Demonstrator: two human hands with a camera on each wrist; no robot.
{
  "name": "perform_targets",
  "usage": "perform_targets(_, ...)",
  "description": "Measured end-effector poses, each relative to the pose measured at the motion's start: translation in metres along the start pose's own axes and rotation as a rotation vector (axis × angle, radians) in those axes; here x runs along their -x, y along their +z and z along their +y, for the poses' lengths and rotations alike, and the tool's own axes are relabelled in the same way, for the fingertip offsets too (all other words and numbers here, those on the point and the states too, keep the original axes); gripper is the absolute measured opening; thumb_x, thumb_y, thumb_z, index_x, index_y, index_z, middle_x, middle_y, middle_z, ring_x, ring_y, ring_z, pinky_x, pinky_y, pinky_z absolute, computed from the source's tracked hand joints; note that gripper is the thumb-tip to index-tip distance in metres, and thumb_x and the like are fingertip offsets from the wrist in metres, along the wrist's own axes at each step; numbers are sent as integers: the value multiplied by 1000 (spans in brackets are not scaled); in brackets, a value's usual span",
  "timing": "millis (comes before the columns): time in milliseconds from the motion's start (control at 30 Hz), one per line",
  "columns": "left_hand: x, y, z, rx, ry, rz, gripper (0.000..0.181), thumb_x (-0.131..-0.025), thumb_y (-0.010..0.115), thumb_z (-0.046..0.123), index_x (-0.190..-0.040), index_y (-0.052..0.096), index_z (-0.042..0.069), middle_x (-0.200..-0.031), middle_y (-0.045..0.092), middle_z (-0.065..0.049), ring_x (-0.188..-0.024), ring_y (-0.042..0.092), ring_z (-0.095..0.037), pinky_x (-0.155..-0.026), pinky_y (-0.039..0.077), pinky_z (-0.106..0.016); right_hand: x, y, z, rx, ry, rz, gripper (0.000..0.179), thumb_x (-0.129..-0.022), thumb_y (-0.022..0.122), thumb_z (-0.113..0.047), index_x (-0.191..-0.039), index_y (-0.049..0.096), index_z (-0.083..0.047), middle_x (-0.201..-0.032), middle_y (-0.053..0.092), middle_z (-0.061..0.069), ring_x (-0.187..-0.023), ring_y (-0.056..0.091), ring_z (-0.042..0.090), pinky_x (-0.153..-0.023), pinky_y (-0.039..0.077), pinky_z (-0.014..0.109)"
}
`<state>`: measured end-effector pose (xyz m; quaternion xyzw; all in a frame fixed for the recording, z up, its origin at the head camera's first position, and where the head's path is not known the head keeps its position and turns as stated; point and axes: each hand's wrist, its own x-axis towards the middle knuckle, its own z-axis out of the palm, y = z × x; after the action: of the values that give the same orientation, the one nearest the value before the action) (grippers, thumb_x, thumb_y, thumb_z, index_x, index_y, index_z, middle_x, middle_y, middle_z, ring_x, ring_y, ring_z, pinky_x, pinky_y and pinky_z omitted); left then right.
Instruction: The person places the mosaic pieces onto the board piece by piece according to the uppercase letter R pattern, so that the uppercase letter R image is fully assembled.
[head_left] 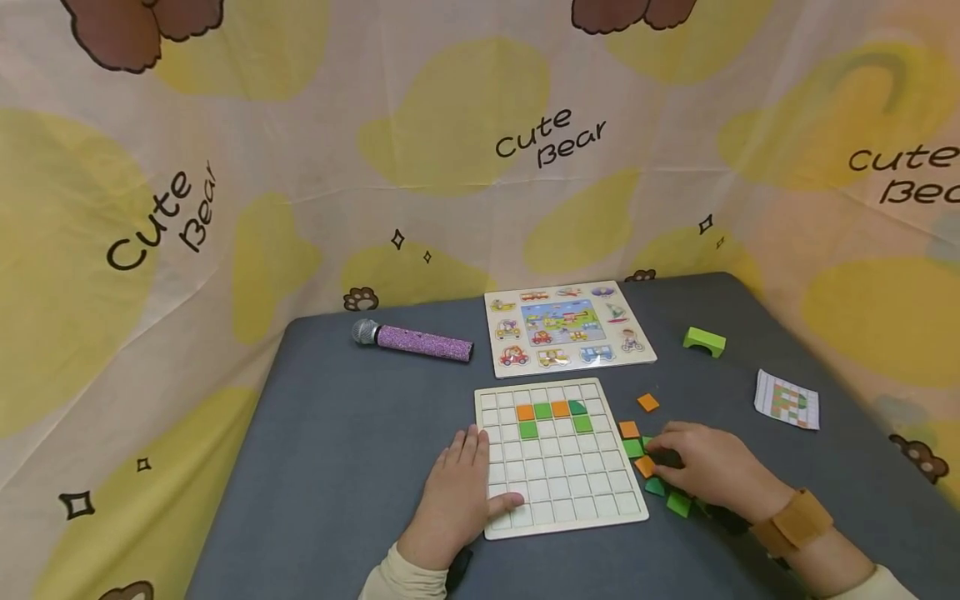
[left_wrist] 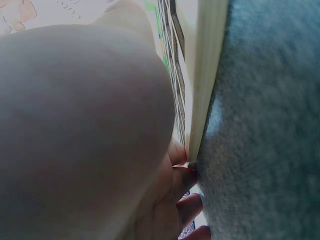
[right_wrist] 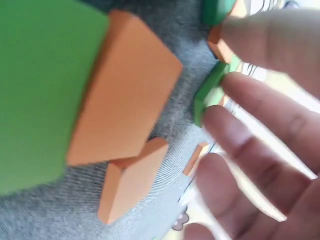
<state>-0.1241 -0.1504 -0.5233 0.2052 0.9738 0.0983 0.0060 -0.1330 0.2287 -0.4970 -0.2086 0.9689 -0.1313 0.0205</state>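
Observation:
My left hand (head_left: 459,487) rests on the left edge of a white grid board (head_left: 558,521), its thumb over the lower-left squares. In the left wrist view, fingertips (left_wrist: 186,181) touch the board's side. Orange and green square tiles and a dark green rounded piece (head_left: 577,407) form an arch on the upper grid. My right hand (head_left: 712,467) is over loose tiles right of the board. In the right wrist view, its thumb is at an orange tile (right_wrist: 220,49) and two fingertips are at a green tile (right_wrist: 202,97); no tile is plainly pinched between them.
Behind the board lie a purple glittery microphone (head_left: 423,342) and a vehicle picture puzzle (head_left: 562,321). A green arch block (head_left: 705,340) and a printed pattern card (head_left: 786,400) are at the right. A loose orange tile (head_left: 648,402) sits near the board. Printed cloth (head_left: 450,125) hangs behind the table.

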Motion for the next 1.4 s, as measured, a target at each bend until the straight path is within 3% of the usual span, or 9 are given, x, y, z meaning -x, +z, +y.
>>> perform_targets(200, 1, -2, 1, -1, -9, -28, 108, -91, 65, 75, -157, 44, -8, -162, 43, -26, -149, 42, -42, -116, 41, -56, 0, 2, -14, 37, -33, 27, 13, -84, 92, -26, -94, 84, -24, -88, 62, -17, -68, 49, -1, -57, 47, 25)
perform_targets(433, 1, -2, 0, 0, -2, -15, 108, -92, 64, 75, -157, 44, -8, -162, 43, -26, -149, 42, -42, -115, 42, -56, -4, 4, -28, 94, 63, 56, 22, -85, 90, -30, -76, 71, -25, -68, 51, -14, -58, 42, 4, -50, 39, 28)
perform_targets(667, 1, -1, 0, 1, 1, -6, 108, -92, 64, 76, -157, 44, -8, -161, 44, -26, -149, 43, -42, -115, 42, -56, -5, 3, -36, 13, 262, -23, 14, -88, 87, -28, -94, 79, -18, -70, 58, -8, -58, 48, 13, -49, 41, 34)
perform_targets(867, -1, 8, -3, -21, -7, -1, 108, -92, 61, 77, -159, 43, -6, -163, 42, -25, -150, 41, -42, -116, 41, -55, -6, -1, -39, -1, 286, -32, 12, -86, 84, -18, -96, 79, -15, -75, 62, -5, -62, 50, 15, -51, 43, 35)
perform_targets(1000, -1, 4, -2, -5, -5, 6, 107, -92, 64, 76, -158, 44, -6, -162, 43, -25, -149, 42, -43, -115, 42, -56, -10, -1, -43, 20, 219, 22, 12, -82, 84, -17, -92, 78, -17, -74, 60, -8, -62, 49, 12, -51, 43, 34)
perform_targets(1200, -1, -4, 3, 2, -10, -5, 107, -92, 66, 74, -157, 45, -7, -162, 44, -25, -149, 43, -41, -115, 42, -55, -33, -2, -69, 80, -52, 158, 12, -79, 86, -17, -85, 77, -23, -80, 68, -13, -63, 50, 4, -50, 42, 28)
perform_targets(1400, 0, -6, 4, -24, -30, -26, 107, -91, 66, 76, -157, 46, -6, -162, 44, -24, -149, 44, -40, -115, 43, -54, -69, 16, -102, 79, -248, 124, 9, -83, 87, -17, -91, 83, -19, -84, 74, -10, -69, 59, 5, -54, 47, 24)
